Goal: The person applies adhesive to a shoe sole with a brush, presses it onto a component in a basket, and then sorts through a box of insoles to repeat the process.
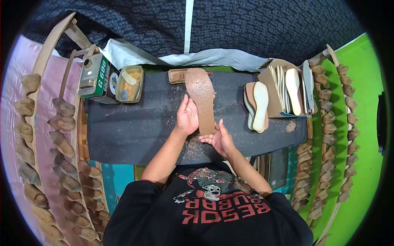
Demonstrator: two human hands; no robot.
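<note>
Both hands hold a brown shoe insole (201, 92), upright over the table with its broad toe end pointing away from me. Small specks and rough spots dot its face. My left hand (188, 116) grips the left edge near the middle, its fingers partly hidden behind the insole. At the narrow heel end, my right hand (220, 140) has its fingers under the lower edge and its thumb raised beside the right corner. Behind the toe end is a small rectangular tray (176, 76), partly covered by the insole.
Shavings litter the dark table cover (135, 131). At back left stand a glue can (96, 78) and a plastic tub (137, 97) with a pale scraper-like piece. Stacked insoles (260, 106) lie right, beside a cardboard box (293, 114) of insoles. Racks of wooden shoe lasts (62, 144) flank both sides.
</note>
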